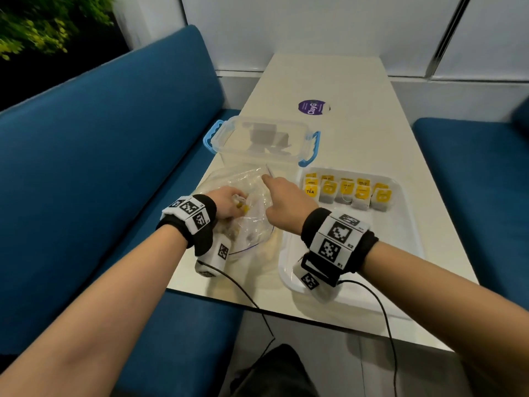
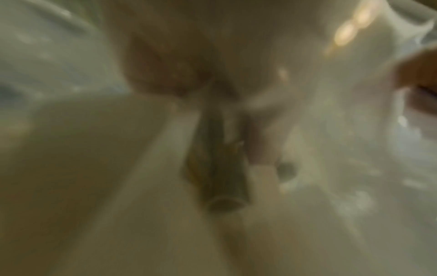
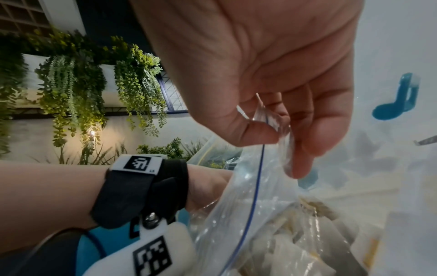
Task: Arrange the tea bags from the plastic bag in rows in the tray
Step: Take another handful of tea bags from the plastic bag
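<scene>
The left hand [image 1: 226,203] is pushed into the mouth of the plastic bag [image 1: 252,193], fingers curled among the tea bags inside; a yellow tag shows at its fingertips, but whether it grips a tea bag cannot be told, and the left wrist view is only a blur of pale paper and film. The right hand [image 1: 283,202] pinches the bag's upper rim between thumb [image 3: 248,130] and fingers [image 3: 305,149], holding the mouth open; the right wrist view shows the thin, crinkled clear film bunched in that pinch, with a fine blue zip line running down it.

From the left: a blue upholstered bench [image 1: 114,167] runs beside the smooth, off-white table [image 1: 329,81]. The bag lies on the table's left part, soft, glossy and wrinkled, with loose tea bags [image 3: 283,233] heaped inside it, pale paper sachets with yellow tags. Behind it stands a clear, rigid plastic box [image 1: 263,138] with light blue clip handles. To the right lies the tray [image 1: 400,267], white, shallow, rectangular with rounded corners; a row of tea bags [image 1: 347,191] lies side by side across its far end, each a grey-white sachet with a yellow square tag. Farther back on the table is a round purple sticker [image 1: 312,107].
</scene>
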A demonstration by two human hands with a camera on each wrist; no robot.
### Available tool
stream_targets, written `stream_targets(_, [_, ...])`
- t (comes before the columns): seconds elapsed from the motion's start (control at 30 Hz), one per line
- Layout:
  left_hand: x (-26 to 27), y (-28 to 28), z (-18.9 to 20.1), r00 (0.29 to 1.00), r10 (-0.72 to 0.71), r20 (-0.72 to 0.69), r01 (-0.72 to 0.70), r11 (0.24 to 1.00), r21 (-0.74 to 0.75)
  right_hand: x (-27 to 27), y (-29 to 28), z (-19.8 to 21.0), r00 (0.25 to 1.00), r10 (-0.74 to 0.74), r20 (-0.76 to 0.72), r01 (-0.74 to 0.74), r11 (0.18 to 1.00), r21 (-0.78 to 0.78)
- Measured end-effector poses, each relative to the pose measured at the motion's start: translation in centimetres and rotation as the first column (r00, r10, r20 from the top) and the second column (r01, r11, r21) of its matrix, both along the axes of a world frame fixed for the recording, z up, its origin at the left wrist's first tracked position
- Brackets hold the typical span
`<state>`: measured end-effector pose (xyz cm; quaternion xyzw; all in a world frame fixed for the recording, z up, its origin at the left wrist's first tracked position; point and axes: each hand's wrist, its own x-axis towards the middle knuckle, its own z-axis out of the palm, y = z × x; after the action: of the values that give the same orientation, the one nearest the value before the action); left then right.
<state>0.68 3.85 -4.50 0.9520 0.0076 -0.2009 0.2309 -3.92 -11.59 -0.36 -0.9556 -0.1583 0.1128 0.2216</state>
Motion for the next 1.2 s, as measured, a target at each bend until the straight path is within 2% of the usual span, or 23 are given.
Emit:
stream_targets(0.13, [0.2,0.1,1.7,0.992,0.086,0.097,-0.064,0.976,-0.208,0.5,0.0,0.8,0.999,-0.027,0.021,0.027,1.0,-0.013])
stream_targets(0.27, [0.7,0.4,2.1,0.985,0.111,0.135,-0.075,0.966,-0.249,0.8,-0.5,1.5,0.999,-0.051,-0.001,0.051,0.997,-0.052])
stream_targets(0.33, [0.8,0.5,1.9,0.987,0.129,0.093,-0.094,0.944,-0.315,0.6,-0.6,1.5,0.998,-0.063,0.006,0.063,0.996,-0.055])
stream_targets(0.4, [0.5,0.4,1.9,0.964,0.262,-0.035,-0.243,0.824,-0.512,0.4,-0.5,1.2,0.997,-0.069,0.034,0.071,0.996,-0.063])
stream_targets(0.47, [0.4,0.6,1.8,0.908,0.376,-0.185,-0.394,0.62,-0.679,0.5,-0.3,0.9,0.996,-0.049,0.07,0.055,0.994,-0.092])
stream_targets(0.5, [0.4,0.8,2.0,0.886,0.386,-0.256,-0.437,0.515,-0.737,0.5,-0.2,0.8,0.996,-0.033,0.08,0.041,0.993,-0.111])
stream_targets(0.6, [0.5,1.4,2.8,0.813,0.388,-0.433,-0.547,0.257,-0.797,0.6,0.2,0.7,0.993,-0.037,0.111,0.052,0.988,-0.142])
stream_targets(0.63, [0.5,1.5,2.9,0.782,0.417,-0.463,-0.585,0.233,-0.777,0.4,0.3,0.9,0.986,-0.033,0.162,0.061,0.983,-0.172])
stream_targets(0.73, [0.1,1.3,3.4,0.757,0.441,-0.483,-0.615,0.227,-0.755,0.0,1.0,1.5,0.895,0.081,0.439,0.056,0.956,-0.289])
stream_targets(0.8, [-0.1,1.4,3.3,0.748,0.434,-0.503,-0.634,0.24,-0.735,-0.1,1.5,2.3,0.827,0.175,0.535,-0.032,0.964,-0.265])
stream_targets(0.9, [-0.3,1.6,3.6,0.718,0.475,-0.509,-0.661,0.235,-0.712,0.2,2.4,2.7,0.872,0.285,0.398,-0.184,0.944,-0.274])
stream_targets(0.97, [-0.2,1.6,3.7,0.714,0.475,-0.515,-0.664,0.225,-0.713,0.8,3.2,2.6,0.903,0.268,0.336,-0.18,0.945,-0.272])
stream_targets(1.07, [-0.5,1.3,4.1,0.745,0.414,-0.523,-0.64,0.224,-0.735,1.7,4.6,2.3,0.966,0.176,0.187,-0.118,0.951,-0.286])
stream_targets(1.17, [-0.3,1.2,4.3,0.742,0.45,-0.497,-0.632,0.219,-0.744,2.3,5.2,2.4,0.981,0.167,0.094,-0.133,0.946,-0.297])
stream_targets(1.2, [-0.4,1.2,4.4,0.732,0.463,-0.499,-0.634,0.197,-0.747,2.4,5.2,2.5,0.982,0.169,0.088,-0.139,0.95,-0.279])
